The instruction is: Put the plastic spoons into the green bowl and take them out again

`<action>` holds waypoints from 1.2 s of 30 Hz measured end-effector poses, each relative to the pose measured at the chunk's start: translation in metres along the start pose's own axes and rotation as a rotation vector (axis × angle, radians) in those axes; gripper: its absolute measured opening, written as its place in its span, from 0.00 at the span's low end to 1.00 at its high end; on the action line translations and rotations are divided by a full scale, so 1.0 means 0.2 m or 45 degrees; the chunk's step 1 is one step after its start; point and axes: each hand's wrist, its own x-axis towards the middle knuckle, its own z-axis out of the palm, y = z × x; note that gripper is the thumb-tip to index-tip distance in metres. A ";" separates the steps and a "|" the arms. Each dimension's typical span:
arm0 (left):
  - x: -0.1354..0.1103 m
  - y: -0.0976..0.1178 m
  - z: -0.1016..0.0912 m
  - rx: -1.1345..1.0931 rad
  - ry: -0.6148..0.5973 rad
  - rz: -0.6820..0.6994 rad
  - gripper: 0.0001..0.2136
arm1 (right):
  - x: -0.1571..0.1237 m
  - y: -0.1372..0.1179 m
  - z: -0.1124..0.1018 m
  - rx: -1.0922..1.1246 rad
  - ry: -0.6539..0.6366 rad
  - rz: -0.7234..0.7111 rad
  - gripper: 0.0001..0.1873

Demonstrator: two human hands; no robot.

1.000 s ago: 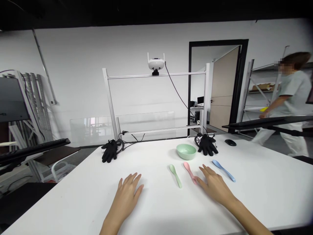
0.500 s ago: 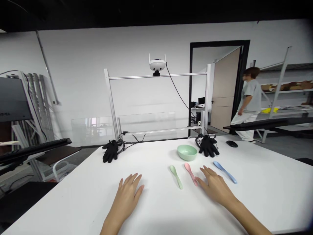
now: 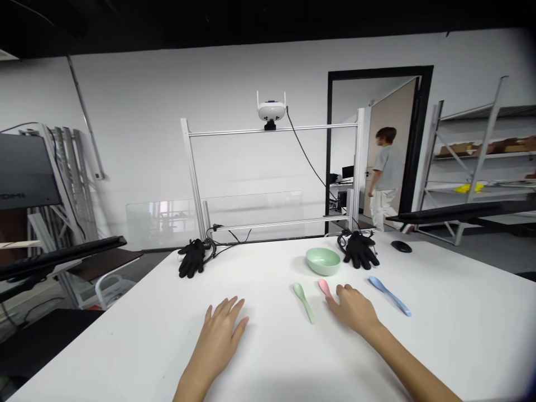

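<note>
My left hand lies flat on the white table, fingers stretched out and holding nothing. My right hand rests over the handle of a pink spoon, fingers curled down around it. Only the spoon's bowl end shows, and it still lies on the table. A green spoon lies just left of it and a blue spoon just right. Behind them stands a pale green bowl.
Two black gloves with cables lie at the table's far edge, below an aluminium frame carrying a white camera. A black mouse sits far right. Another person stands in the doorway. A keyboard and monitor are at left.
My right hand has slid left from between the pink and blue spoons onto the pink spoon's handle and curled. The other person has walked left to the doorway. My left hand has stayed put.
</note>
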 end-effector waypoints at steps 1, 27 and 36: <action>0.00 0.00 0.00 0.001 -0.001 0.000 0.25 | 0.01 -0.01 0.01 -0.005 -0.042 0.016 0.22; -0.02 0.01 0.01 -0.019 -0.020 -0.020 0.25 | 0.32 0.03 -0.29 0.019 0.203 0.073 0.23; -0.02 0.00 0.03 -0.032 -0.016 -0.021 0.25 | 0.54 0.08 -0.23 0.042 0.095 0.199 0.25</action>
